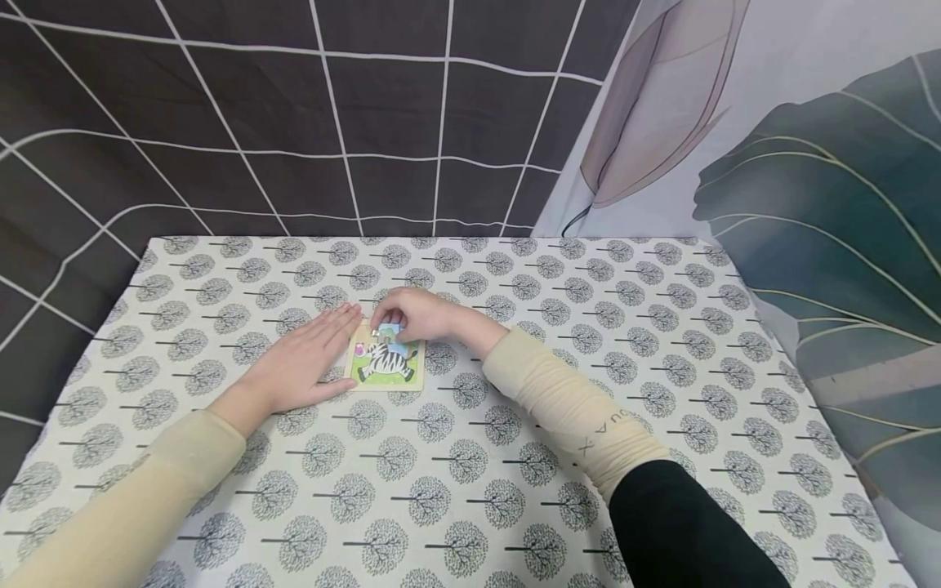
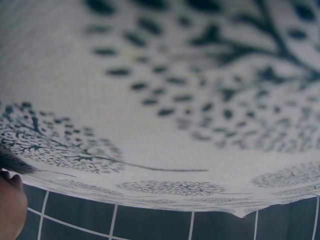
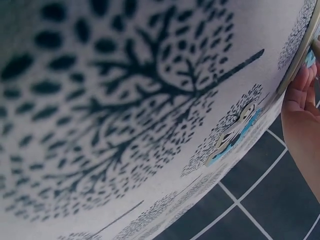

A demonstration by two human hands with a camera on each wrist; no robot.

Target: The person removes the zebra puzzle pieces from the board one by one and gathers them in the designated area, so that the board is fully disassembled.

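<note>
A small square zebra puzzle point(image 1: 384, 365) with a pale wooden frame lies on the patterned cloth in the head view. My left hand point(image 1: 305, 359) lies flat along its left side, fingers straight, fingertips by the upper left corner and thumb near the lower left one. In the left wrist view only a bit of that hand point(image 2: 11, 207) shows. My right hand point(image 1: 422, 316) pinches a light blue puzzle piece point(image 1: 390, 330) at the top of the board. Its fingers partly cover the piece and the board's upper part. The right wrist view shows this hand point(image 3: 302, 112) at the frame's edge.
Another puzzle piece point(image 3: 234, 135), striped with a blue edge, lies loose on the cloth in the right wrist view. The tree-print cloth point(image 1: 470, 457) covers the table. Behind stands a dark curtain with white grid lines point(image 1: 390, 114); a leaf-print curtain point(image 1: 845, 245) hangs at right.
</note>
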